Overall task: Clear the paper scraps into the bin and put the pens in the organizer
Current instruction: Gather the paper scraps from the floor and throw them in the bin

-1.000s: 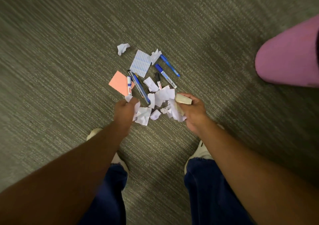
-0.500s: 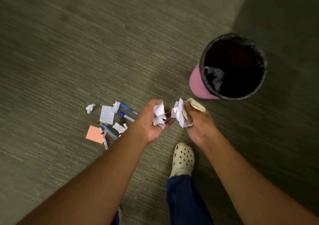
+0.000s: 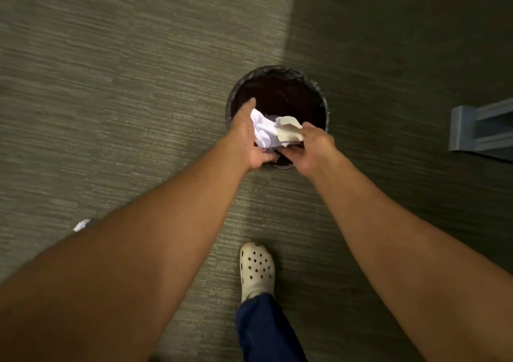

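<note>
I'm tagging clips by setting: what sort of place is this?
Probably an office or similar indoor workspace: low-pile striped carpet, a small lined waste bin standing on it, and a grey-blue furniture base at the right edge.

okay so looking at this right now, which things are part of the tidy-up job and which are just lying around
Part of the job:
crumpled white paper
beige paper scrap
round black-lined bin
stray white scrap on the carpet
left hand
right hand

Just lying about:
blue-grey furniture base
</note>
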